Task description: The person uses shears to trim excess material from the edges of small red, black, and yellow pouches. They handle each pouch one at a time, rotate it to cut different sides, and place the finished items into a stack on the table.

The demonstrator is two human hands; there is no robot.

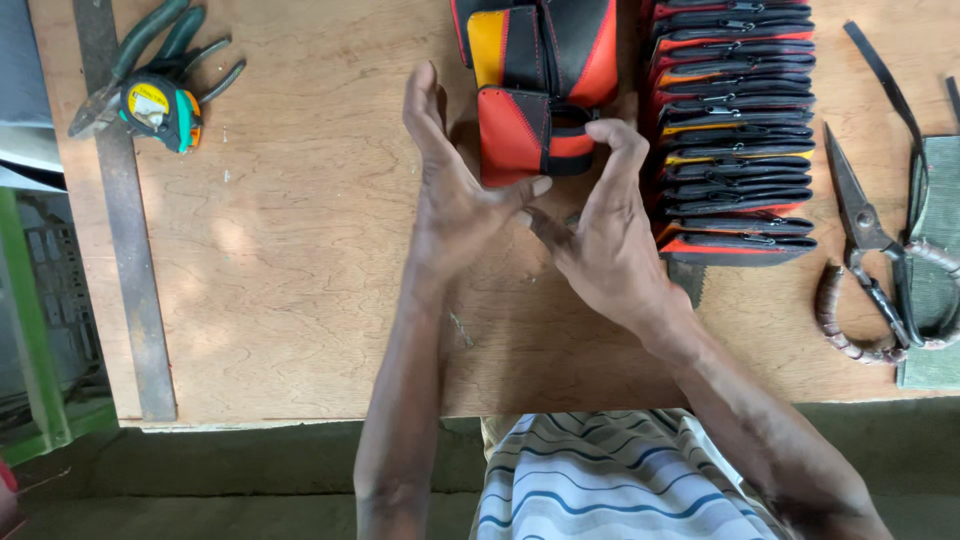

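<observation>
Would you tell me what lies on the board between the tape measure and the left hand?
Nothing: in the head view only bare wooden board lies between the tape measure and the left hand.

One table [300, 250], two hands, left [455, 195] and right [600, 240], one tape measure [160, 110], one pair of pliers [150, 50], one metal ruler [125, 230], one pair of scissors [880, 270], about a dozen stacked pouches [735, 130], one red pouch [520, 135]

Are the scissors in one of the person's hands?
No: the scissors lie on the board at the far right, apart from both hands, and the right hand touches a red and black pouch.
</observation>
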